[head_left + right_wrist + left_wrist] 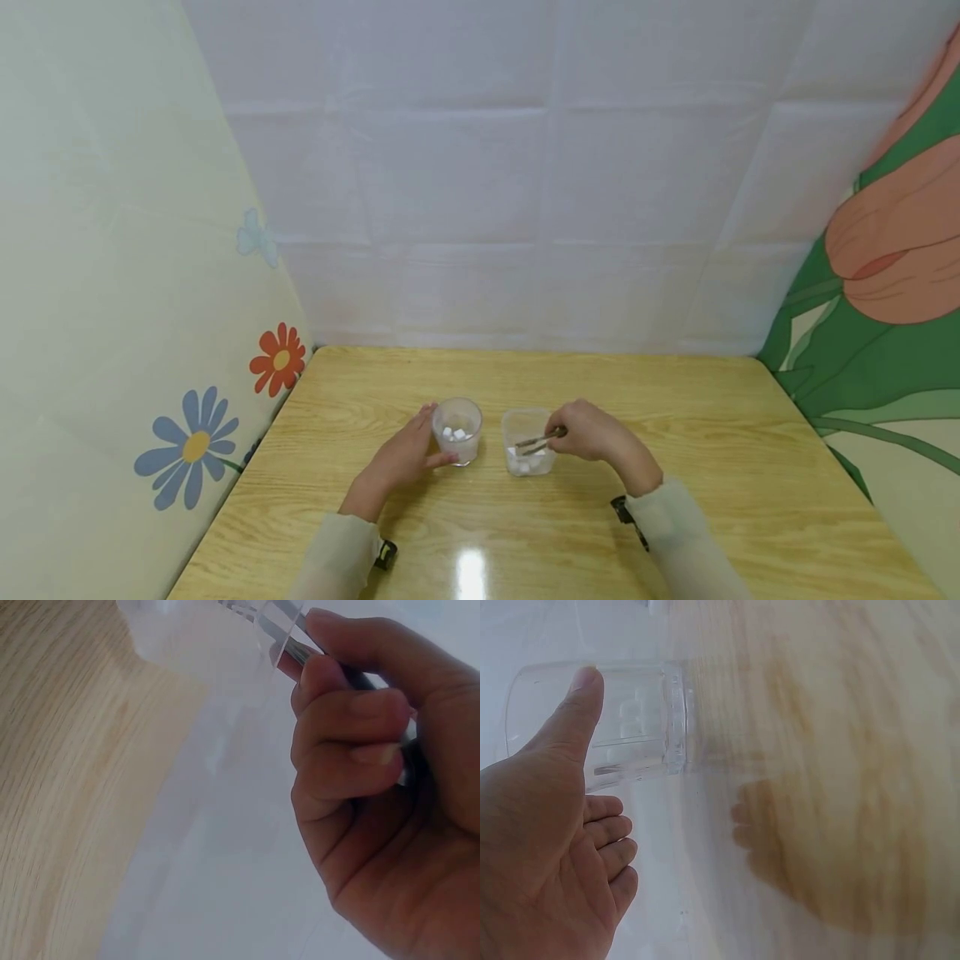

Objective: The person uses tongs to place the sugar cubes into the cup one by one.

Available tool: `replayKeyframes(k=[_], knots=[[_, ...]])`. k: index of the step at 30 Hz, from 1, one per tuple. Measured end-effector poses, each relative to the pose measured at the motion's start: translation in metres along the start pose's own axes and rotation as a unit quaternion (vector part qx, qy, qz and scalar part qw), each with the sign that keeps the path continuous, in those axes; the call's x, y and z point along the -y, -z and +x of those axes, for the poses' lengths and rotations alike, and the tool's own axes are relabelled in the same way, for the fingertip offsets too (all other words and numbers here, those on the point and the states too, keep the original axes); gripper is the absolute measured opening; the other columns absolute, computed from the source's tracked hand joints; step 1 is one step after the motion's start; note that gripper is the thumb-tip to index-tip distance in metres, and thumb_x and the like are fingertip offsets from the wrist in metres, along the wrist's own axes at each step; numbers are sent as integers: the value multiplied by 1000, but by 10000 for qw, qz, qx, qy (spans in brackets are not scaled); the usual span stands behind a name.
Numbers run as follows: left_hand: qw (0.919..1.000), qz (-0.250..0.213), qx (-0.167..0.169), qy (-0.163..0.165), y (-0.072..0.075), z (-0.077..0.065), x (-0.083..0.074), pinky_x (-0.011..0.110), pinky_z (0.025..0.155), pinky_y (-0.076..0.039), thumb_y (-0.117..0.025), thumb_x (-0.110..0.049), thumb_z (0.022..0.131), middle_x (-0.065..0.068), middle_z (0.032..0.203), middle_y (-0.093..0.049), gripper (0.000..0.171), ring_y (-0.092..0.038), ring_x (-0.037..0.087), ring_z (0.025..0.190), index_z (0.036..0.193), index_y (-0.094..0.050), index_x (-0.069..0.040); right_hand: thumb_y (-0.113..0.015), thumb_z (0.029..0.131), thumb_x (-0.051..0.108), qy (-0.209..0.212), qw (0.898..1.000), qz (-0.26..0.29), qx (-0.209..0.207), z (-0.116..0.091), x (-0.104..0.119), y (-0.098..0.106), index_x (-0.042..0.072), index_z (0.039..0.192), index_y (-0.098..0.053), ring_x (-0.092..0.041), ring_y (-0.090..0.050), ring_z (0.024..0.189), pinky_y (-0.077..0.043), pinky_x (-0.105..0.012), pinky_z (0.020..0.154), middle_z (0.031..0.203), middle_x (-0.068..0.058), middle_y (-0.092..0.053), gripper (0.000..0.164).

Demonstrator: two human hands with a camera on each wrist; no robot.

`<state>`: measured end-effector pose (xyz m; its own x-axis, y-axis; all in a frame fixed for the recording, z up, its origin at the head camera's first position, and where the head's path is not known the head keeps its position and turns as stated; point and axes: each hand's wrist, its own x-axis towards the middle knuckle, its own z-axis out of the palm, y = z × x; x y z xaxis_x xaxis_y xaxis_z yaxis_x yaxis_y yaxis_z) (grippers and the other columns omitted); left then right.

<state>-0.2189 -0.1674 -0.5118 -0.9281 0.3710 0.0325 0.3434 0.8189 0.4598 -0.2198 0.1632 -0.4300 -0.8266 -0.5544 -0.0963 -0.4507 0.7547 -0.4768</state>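
My left hand (401, 454) holds a clear drinking glass (467, 451) upright on the table, thumb along the near side and fingers behind it. A few white cubes (459, 434) lie inside the glass, on top of others. To the right stands a small clear plastic tub (514, 421) with several white cubes (524, 467) at its bottom. My right hand (588, 429) grips a pair of metal tongs (536, 440) at the tub's right rim. The arms of the tongs reach down into the tub, a little apart at the tips. In the right wrist view, curled fingers wrap the handle (360, 679).
The wood-grain table (465, 517) ends at a white cloth backdrop (450, 208). Flower-printed panels stand at the left (90, 250) and right (900, 375). A dark wrist strap shows at each sleeve.
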Motion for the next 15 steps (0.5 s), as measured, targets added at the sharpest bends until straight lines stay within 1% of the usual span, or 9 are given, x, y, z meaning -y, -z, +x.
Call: replayKeyframes(k=[9,15], knots=[[10000,-71,-11,-46,-1,1,2,53,121,-28,-69,-55,90,20,164,-27,97,-22,35,153,159,-27,-2,-71,93,8,151,9998,-49,-95,3,-1,-4,3,96,-78,-6,-56,65,-50,-26,60,82,3,-70,8],[10000,-42,21,-68,-1,1,2,53,121,-28,-68,-57,90,19,165,-26,98,-21,34,154,160,-26,-3,-71,94,9,310,9994,-37,-136,4,-2,-6,5,96,-78,-6,-56,65,-50,-26,60,83,4,-71,8]])
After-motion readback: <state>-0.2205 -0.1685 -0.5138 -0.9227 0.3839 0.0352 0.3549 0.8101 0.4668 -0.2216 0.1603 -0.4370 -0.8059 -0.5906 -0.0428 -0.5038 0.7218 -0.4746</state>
